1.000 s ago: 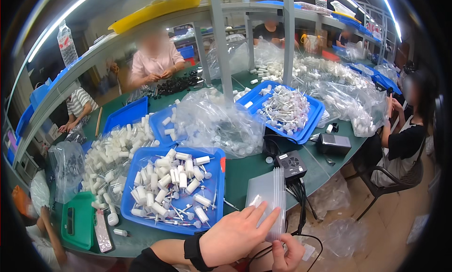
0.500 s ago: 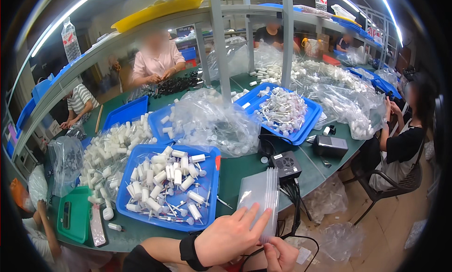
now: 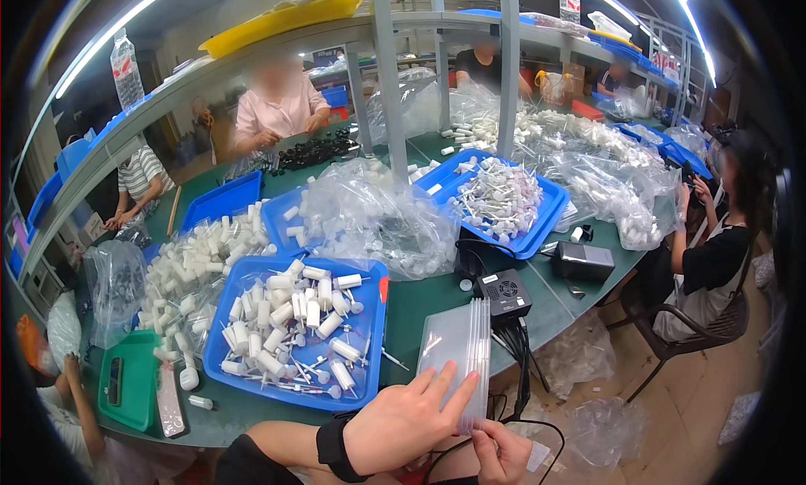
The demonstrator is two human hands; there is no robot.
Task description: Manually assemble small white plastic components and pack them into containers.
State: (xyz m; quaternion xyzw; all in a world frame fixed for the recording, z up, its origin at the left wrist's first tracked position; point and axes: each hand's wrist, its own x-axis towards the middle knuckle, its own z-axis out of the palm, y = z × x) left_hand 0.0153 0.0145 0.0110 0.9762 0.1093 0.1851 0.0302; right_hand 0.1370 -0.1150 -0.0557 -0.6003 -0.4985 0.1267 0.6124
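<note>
A stack of clear flat plastic bags (image 3: 449, 338) lies at the table's front edge. Across its lower part rests my left hand (image 3: 403, 422), fingers stretched out and spread on the plastic, a black band at the wrist. My right hand (image 3: 501, 453) is closed at the stack's near lower corner, thumb and fingers pinching the bag edges. Left of the stack, a blue tray (image 3: 379, 317) holds many white cylindrical parts (image 3: 273, 338) with thin stems, some lying on their sides.
A black fan box (image 3: 505, 293) with cables borders the bags. Behind are a blue tray (image 3: 550, 225) of stemmed parts and clear bags (image 3: 369, 225). A green tray (image 3: 138, 351) with a phone lies left. Shelf posts (image 3: 509, 82) rise from the table; several people sit around it.
The whole view has shifted slightly. Both hands stay in nearly the same place on the bags.
</note>
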